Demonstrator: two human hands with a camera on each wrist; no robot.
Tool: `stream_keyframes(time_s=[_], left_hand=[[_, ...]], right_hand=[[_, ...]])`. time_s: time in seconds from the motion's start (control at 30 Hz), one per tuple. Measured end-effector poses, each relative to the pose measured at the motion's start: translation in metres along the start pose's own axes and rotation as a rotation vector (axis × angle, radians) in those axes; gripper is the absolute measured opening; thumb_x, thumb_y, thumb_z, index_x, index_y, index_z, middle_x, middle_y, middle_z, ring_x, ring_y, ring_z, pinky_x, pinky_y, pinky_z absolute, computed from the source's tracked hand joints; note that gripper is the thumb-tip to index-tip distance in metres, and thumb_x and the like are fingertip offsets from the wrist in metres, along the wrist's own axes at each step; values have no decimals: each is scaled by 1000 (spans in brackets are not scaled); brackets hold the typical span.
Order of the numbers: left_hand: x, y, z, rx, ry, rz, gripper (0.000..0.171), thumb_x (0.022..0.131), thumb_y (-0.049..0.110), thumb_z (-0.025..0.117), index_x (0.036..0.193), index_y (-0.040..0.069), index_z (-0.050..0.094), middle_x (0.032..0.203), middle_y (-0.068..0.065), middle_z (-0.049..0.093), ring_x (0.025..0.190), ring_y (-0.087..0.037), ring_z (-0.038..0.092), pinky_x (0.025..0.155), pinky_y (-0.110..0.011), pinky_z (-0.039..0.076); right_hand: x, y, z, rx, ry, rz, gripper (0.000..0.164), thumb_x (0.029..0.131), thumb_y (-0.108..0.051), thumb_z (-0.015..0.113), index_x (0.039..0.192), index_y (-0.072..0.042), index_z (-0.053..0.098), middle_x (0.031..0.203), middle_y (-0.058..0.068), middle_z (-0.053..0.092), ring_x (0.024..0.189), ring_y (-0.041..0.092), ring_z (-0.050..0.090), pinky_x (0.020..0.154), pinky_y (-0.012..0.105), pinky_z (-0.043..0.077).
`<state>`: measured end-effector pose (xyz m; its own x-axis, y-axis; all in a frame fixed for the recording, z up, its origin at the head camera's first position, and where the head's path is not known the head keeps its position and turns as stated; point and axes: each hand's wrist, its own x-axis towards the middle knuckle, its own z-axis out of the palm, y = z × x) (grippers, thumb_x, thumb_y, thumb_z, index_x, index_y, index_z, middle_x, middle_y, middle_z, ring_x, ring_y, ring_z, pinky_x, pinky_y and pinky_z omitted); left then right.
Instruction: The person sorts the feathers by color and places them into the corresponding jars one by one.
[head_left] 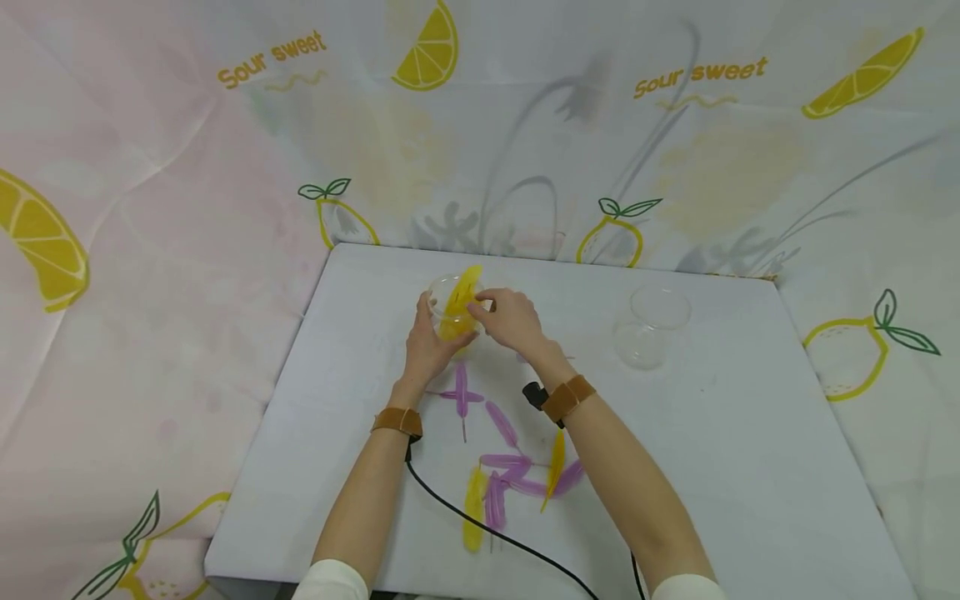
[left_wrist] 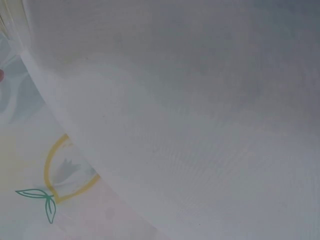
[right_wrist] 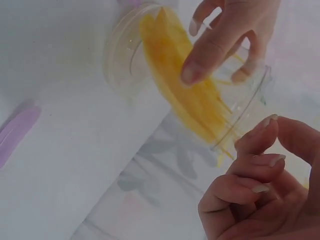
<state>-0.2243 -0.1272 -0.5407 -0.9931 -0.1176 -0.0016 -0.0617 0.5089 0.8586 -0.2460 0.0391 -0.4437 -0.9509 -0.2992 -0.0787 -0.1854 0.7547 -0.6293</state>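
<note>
Yellow feathers (head_left: 461, 292) in a clear cup (head_left: 444, 290), toward 11 o'clock of the white table (head_left: 757, 467).
The left hand (head_left: 435, 342) grasps the cup, thumb and fingers around its side; the right hand (head_left: 513, 319) sits at the cup's 3 o'clock, fingers curled by the rim (whether they pinch a feather, I cannot tell). Below the cup, from 6 to 5 o'clock, lie loose purple feathers (head_left: 462, 382) and two loose yellow ones (one beside the cable (head_left: 517, 543)). A second cup (head_left: 651, 327) stands toward the table's 2 o'clock.
</note>
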Motion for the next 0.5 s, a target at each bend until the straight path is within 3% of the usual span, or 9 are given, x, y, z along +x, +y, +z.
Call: stream_keyframes(time_s=[0.13, 0.33, 0.5], left_hand=[[0, 0, 1, -3, 4, -5, 108, 80, 46, 81, 158, 21, 11, 160, -13, 33, 140, -45, 38, 113, -62, 32], [1, -1, 2, 1, 15, 1, 109, 80, 45, 82, 158, 20, 11, 159, -11, 34, 141, -43, 38, 113, -61, 32], [2, -2, 2, -6, 8, -16, 109, 80, 47, 82, 158, 23, 10, 160, -8, 33, 141, -42, 38, 114, -61, 32]], right_hand=[[-19, 11, -16, -7, 22, 18, 49, 99, -41, 59, 136, -10, 60, 73, 5, 69, 56, 17, 59, 51, 27, 43], [-64, 34, -38, -78, 40, 108, 53, 94, -46, 64, 134, -11, 62, 88, 7, 70, 64, 19, 59, 62, 32, 49], [-105, 59, -42, -135, 14, 151, 56, 92, -45, 69, 132, -7, 62, 98, 10, 71, 74, 22, 62, 64, 35, 50]])
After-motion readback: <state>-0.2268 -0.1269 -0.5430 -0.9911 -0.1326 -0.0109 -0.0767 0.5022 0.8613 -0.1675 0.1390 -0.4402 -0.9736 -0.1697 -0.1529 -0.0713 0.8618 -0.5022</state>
